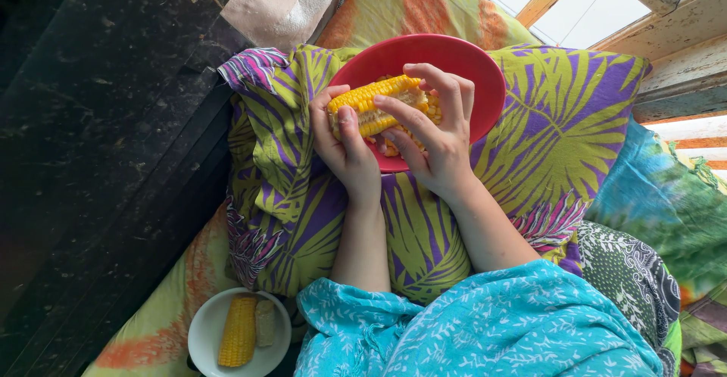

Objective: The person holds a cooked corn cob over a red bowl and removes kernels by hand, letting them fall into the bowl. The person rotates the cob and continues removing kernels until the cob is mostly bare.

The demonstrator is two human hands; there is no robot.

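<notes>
Left hand (344, 146) wrapped around the near left end of a yellow corn cob with some bare, picked rows (376, 103), thumb laid flat along the kernels, fingers curled shut behind it. Right hand (432, 131) cupped over the right end of the same cob, fingers bent and spread, thumb pointing left across the middle. Both bare forearms reaching up side by side from a blue cloth with small white leaves (485, 324). Cob held just over the near rim of a round red plastic bowl (462, 59), sitting on a cushion with purple and green palm leaves (560, 135). A few loose yellow bits in the bowl, mostly hidden behind the hands. Far end of the cob covered by the right fingers, so hard to tell how much is picked clean. Near left, a small round white bowl (203, 330), cut off by the bottom edge, with one whole yellow cob (239, 330) and a pale bare cob piece (265, 322).
</notes>
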